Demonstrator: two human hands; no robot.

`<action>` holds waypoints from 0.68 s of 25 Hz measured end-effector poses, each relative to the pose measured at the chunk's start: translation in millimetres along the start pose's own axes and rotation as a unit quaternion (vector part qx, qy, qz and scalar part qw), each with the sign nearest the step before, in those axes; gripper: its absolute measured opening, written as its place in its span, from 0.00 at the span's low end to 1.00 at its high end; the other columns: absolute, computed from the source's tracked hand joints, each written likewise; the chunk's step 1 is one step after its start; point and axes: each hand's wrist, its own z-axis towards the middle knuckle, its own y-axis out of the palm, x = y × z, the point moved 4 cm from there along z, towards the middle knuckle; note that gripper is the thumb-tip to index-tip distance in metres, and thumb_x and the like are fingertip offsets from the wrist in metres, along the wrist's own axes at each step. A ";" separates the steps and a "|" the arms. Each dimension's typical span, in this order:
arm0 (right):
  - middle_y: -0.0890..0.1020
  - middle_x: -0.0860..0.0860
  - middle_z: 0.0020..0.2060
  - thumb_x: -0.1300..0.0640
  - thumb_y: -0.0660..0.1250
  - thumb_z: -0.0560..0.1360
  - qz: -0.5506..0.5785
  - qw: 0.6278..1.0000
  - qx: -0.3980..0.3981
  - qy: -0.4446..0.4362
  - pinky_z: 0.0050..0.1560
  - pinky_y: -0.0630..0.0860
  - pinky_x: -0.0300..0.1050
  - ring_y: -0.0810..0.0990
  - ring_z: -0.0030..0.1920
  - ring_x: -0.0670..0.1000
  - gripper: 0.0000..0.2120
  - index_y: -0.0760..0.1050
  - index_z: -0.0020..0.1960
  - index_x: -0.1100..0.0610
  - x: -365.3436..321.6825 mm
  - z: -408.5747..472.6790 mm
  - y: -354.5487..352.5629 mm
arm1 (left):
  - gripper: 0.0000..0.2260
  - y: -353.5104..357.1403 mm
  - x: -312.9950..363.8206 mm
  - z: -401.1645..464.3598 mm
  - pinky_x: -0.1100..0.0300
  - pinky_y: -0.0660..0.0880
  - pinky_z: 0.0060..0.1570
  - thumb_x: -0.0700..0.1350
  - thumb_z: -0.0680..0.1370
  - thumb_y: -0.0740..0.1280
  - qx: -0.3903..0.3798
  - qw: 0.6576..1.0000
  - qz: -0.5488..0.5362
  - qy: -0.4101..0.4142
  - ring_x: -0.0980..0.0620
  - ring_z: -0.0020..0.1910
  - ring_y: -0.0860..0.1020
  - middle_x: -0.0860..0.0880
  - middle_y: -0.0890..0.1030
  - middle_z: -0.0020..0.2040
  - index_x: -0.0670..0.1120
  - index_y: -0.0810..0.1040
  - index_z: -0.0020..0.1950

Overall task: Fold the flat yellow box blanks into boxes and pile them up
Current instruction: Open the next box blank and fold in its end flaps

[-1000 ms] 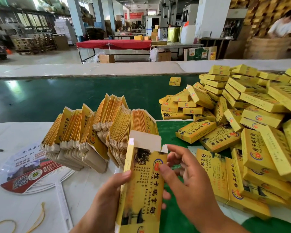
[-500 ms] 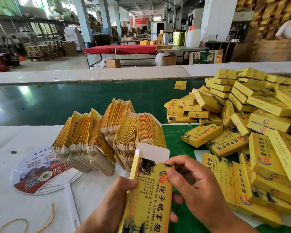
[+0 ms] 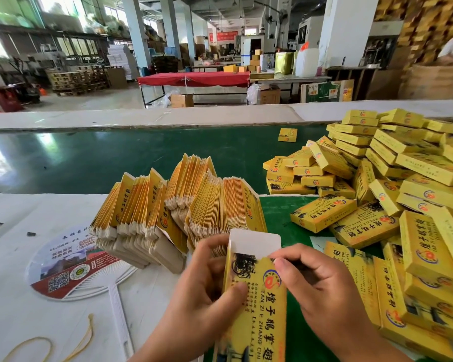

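Hands close together low in the middle, both clamped on one yellow printed cardboard box blank [image 3: 256,304]. Your left hand [image 3: 207,291] wraps its fingers behind the blank's left edge, and the thumb presses on the printed front. Your right hand [image 3: 322,286] curls round the right edge near the top, forefinger tip lying on the front just under the plain white top flap [image 3: 254,242], which stands up unfolded. The blank runs from between your hands down out of the bottom of view.

Just beyond your left hand, a fanned stack of flat yellow box blanks [image 3: 178,205] stands on edge on the white-covered desk [image 3: 24,309], leaning in several bundles. Left of your left hand lies a round white plastic hand fan with a printed picture and a red band [image 3: 71,267], handle pointing toward you. Near it at the lower left, a thin yellow rubber band [image 3: 87,335] lies on the cover.

To the right of your right hand, a big loose pile of folded yellow boxes [image 3: 408,194] heaps up on the green desk surface [image 3: 115,158], its nearest boxes just beside your knuckles. One small yellow box [image 3: 287,134] lies alone, well apart, beyond the pile's left edge.
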 end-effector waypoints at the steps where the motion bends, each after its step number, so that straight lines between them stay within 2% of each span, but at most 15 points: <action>1: 0.85 0.51 0.40 0.50 0.69 0.77 -0.012 1.000 0.007 -0.007 0.39 0.81 0.46 0.85 0.41 0.52 0.05 0.83 0.46 0.49 -1.0 -0.2 0.2 | 0.18 -1.9 1.4 1.5 0.43 0.81 0.47 0.43 0.72 0.71 0.041 0.999 -0.007 0.020 0.37 0.49 0.84 0.38 0.83 0.54 0.61 0.74 0.58; 4: 0.84 0.46 0.39 0.51 0.69 0.75 -0.047 0.998 0.011 -0.042 0.36 0.77 0.34 0.84 0.40 0.49 0.05 0.83 0.45 0.49 -6.2 -1.9 1.3 | 0.16 -6.1 3.3 2.6 0.51 0.82 0.44 0.43 0.71 0.73 0.075 0.996 -0.016 0.037 0.39 0.45 0.84 0.39 0.84 0.51 0.53 0.77 0.57; 6: 0.84 0.45 0.38 0.49 0.68 0.74 -0.067 0.996 0.012 -0.053 0.35 0.76 0.33 0.83 0.39 0.48 0.07 0.83 0.45 0.49 -7.9 -1.5 0.4 | 0.12 -6.6 1.5 1.7 0.56 0.81 0.43 0.44 0.71 0.74 0.065 0.998 0.007 0.018 0.44 0.44 0.85 0.41 0.85 0.47 0.49 0.79 0.54; 8: 0.83 0.45 0.38 0.51 0.68 0.74 -0.074 0.996 0.013 -0.049 0.35 0.75 0.33 0.83 0.39 0.48 0.05 0.82 0.44 0.50 -6.1 0.2 -1.2 | 0.09 -6.9 -0.9 2.3 0.59 0.80 0.42 0.47 0.71 0.74 0.048 0.998 0.032 0.004 0.46 0.44 0.85 0.42 0.85 0.43 0.46 0.80 0.48; 11: 0.80 0.44 0.34 0.50 0.67 0.76 -0.088 0.994 -0.014 -0.056 0.34 0.71 0.32 0.79 0.36 0.47 0.07 0.80 0.40 0.49 -7.4 2.5 0.3 | 0.10 -7.5 -1.1 2.2 0.64 0.77 0.36 0.52 0.71 0.74 0.044 0.996 0.071 -0.006 0.51 0.38 0.84 0.45 0.85 0.37 0.46 0.81 0.41; 12: 0.78 0.43 0.33 0.49 0.65 0.76 -0.084 0.994 -0.028 -0.059 0.34 0.70 0.32 0.78 0.35 0.46 0.09 0.78 0.38 0.47 -7.9 3.3 1.1 | 0.12 -8.0 -0.3 2.2 0.63 0.75 0.34 0.55 0.71 0.73 0.050 0.995 0.087 -0.006 0.53 0.35 0.82 0.46 0.84 0.35 0.46 0.82 0.40; 14: 0.76 0.44 0.32 0.48 0.64 0.76 -0.078 0.993 -0.056 -0.066 0.34 0.70 0.34 0.76 0.34 0.47 0.11 0.76 0.35 0.46 -7.0 4.3 3.0 | 0.18 -10.8 -1.7 1.9 0.58 0.72 0.32 0.62 0.69 0.73 0.062 0.990 0.124 0.000 0.50 0.33 0.79 0.40 0.81 0.33 0.47 0.82 0.39; 16: 0.75 0.46 0.33 0.48 0.64 0.76 -0.071 0.992 -0.077 -0.064 0.33 0.71 0.36 0.76 0.35 0.48 0.14 0.76 0.34 0.50 -3.4 4.6 4.6 | 0.19 -11.0 -3.2 1.1 0.54 0.70 0.31 0.63 0.69 0.72 0.069 0.988 0.140 0.001 0.46 0.32 0.77 0.35 0.79 0.34 0.47 0.82 0.38; 17: 0.76 0.46 0.34 0.47 0.65 0.76 -0.058 0.993 -0.085 -0.057 0.33 0.72 0.37 0.77 0.35 0.48 0.16 0.77 0.33 0.53 -1.8 4.5 5.2 | 0.18 -10.4 -3.4 0.9 0.55 0.70 0.30 0.62 0.69 0.71 0.072 0.987 0.146 0.004 0.48 0.30 0.76 0.36 0.79 0.32 0.47 0.82 0.38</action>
